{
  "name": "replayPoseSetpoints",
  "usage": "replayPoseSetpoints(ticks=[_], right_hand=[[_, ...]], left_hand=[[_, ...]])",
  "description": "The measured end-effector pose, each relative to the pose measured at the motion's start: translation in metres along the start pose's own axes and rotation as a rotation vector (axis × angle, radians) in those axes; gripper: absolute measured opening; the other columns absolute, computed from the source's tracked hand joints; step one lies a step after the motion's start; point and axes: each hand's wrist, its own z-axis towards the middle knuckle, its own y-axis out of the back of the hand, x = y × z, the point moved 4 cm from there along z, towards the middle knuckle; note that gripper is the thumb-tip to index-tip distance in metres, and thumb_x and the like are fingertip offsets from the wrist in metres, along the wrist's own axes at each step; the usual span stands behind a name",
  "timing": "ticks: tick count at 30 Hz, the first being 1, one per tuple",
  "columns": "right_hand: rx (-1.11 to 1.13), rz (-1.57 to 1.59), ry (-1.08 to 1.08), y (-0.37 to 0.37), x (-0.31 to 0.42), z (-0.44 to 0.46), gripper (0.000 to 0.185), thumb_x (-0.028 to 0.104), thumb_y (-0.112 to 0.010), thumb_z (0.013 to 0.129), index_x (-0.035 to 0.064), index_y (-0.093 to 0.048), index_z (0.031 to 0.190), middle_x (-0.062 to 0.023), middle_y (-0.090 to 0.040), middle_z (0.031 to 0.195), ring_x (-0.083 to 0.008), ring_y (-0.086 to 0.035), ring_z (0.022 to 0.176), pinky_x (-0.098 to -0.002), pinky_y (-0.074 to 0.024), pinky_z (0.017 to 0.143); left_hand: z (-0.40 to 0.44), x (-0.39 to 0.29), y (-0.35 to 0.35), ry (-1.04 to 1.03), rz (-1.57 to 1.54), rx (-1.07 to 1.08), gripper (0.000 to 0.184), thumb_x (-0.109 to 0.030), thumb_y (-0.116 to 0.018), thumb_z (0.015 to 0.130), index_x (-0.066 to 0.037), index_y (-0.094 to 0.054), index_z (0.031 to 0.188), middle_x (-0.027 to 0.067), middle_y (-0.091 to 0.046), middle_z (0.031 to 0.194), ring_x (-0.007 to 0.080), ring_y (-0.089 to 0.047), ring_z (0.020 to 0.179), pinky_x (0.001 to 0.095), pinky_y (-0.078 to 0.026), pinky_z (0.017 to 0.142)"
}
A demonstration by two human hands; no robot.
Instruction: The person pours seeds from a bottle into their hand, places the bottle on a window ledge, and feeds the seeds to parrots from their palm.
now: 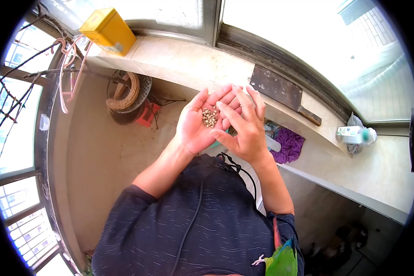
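My left hand [193, 122] is palm up in front of my chest and slightly cupped. A small heap of pale brown and dark seeds [209, 118] lies in its palm. My right hand [248, 131] reaches over the left fingers from the right, palm down with its fingers apart. Its index fingertip is at the upper edge of the seeds, and its thumb points toward the left palm. No seed shows in the right fingers, though their undersides are hidden.
A stone sill runs under the windows with a yellow tin [108, 32] and a plastic bottle [356, 135]. Pink hangers [71, 69] hang among branches at left. Below are a dark pot [131, 103] and purple mop strands [290, 145]. A green parrot-like shape [283, 262] is by my shirt.
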Motion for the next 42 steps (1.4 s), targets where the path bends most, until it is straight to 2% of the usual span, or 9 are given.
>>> replayPoseSetpoints(ticks=[7,13,17,21,25,29,34,42], right_hand=[[-0.018,0.079,-0.011,0.000,-0.002,0.000,0.054,0.056,-0.071,0.087,0.0084,-0.073,0.112,-0.0198,-0.051,0.146,-0.0443,-0.038,0.137,-0.0528,-0.0313,0.113],[-0.001,0.023,0.003,0.001,0.003,0.000,0.052,0.053,-0.072,0.087,0.0076,-0.073,0.112,-0.0195,-0.052,0.145,-0.0438,-0.039,0.137,-0.0524,-0.0315,0.113],[-0.045,0.039,0.006,0.005,0.011,-0.001,0.049,0.051,-0.072,0.087,0.0075,-0.074,0.111,-0.0192,-0.055,0.143,-0.0437,-0.041,0.136,-0.0518,-0.0319,0.113],[-0.022,0.047,-0.023,0.000,0.006,-0.004,0.044,0.042,-0.075,0.086,0.0064,-0.073,0.112,-0.0201,-0.055,0.142,-0.0438,-0.042,0.136,-0.0518,-0.0330,0.113],[-0.080,0.062,-0.040,0.004,0.008,-0.003,0.043,0.028,-0.080,0.080,0.0067,-0.071,0.116,-0.0187,-0.055,0.141,-0.0433,-0.045,0.131,-0.0501,-0.0379,0.109],[-0.183,0.075,-0.071,0.009,0.001,-0.007,0.040,0.022,-0.079,0.081,0.0045,-0.070,0.116,-0.0179,-0.058,0.137,-0.0431,-0.050,0.127,-0.0488,-0.0412,0.106],[-0.229,0.111,-0.173,0.015,-0.014,-0.020,0.036,0.019,-0.077,0.084,0.0017,-0.069,0.115,-0.0178,-0.063,0.132,-0.0409,-0.052,0.126,-0.0480,-0.0416,0.106],[-0.227,0.188,-0.236,0.012,-0.019,-0.031,0.036,0.015,-0.076,0.085,-0.0002,-0.068,0.116,-0.0180,-0.065,0.129,-0.0369,-0.057,0.121,-0.0449,-0.0444,0.103]], left_hand=[[0.000,0.001,0.005,0.028,-0.106,0.032,0.058,-0.036,-0.032,0.109,0.003,-0.036,0.152,0.0203,-0.031,0.161,0.0336,-0.028,0.151,0.0455,-0.025,0.125],[0.000,0.000,0.002,-0.001,0.031,0.012,0.058,-0.036,-0.032,0.109,0.003,-0.036,0.151,0.0205,-0.033,0.160,0.0334,-0.033,0.148,0.0450,-0.028,0.123],[-0.002,0.000,0.002,-0.013,-0.014,-0.011,0.058,-0.036,-0.032,0.109,0.003,-0.036,0.151,0.0203,-0.034,0.160,0.0336,-0.032,0.149,0.0445,-0.027,0.124],[-0.001,-0.002,0.004,-0.014,-0.030,-0.005,0.058,-0.035,-0.034,0.108,0.003,-0.034,0.153,0.0197,-0.032,0.161,0.0335,-0.029,0.150,0.0452,-0.024,0.125],[0.001,-0.003,0.005,-0.013,-0.057,-0.010,0.058,-0.033,-0.035,0.108,0.003,-0.033,0.153,0.0199,-0.030,0.162,0.0334,-0.027,0.151,0.0457,-0.024,0.125],[0.002,-0.002,0.004,-0.004,-0.115,-0.011,0.056,-0.031,-0.037,0.108,0.003,-0.037,0.151,0.0201,-0.032,0.161,0.0332,-0.028,0.151,0.0462,-0.024,0.124],[0.003,-0.003,-0.002,-0.011,-0.102,-0.033,0.055,-0.032,-0.034,0.108,0.004,-0.039,0.150,0.0211,-0.033,0.160,0.0354,-0.029,0.150,0.0479,-0.025,0.124],[0.003,0.000,-0.004,0.002,-0.112,-0.028,0.053,-0.028,-0.038,0.108,0.004,-0.040,0.150,0.0193,-0.034,0.161,0.0337,-0.026,0.152,0.0479,-0.022,0.126]])
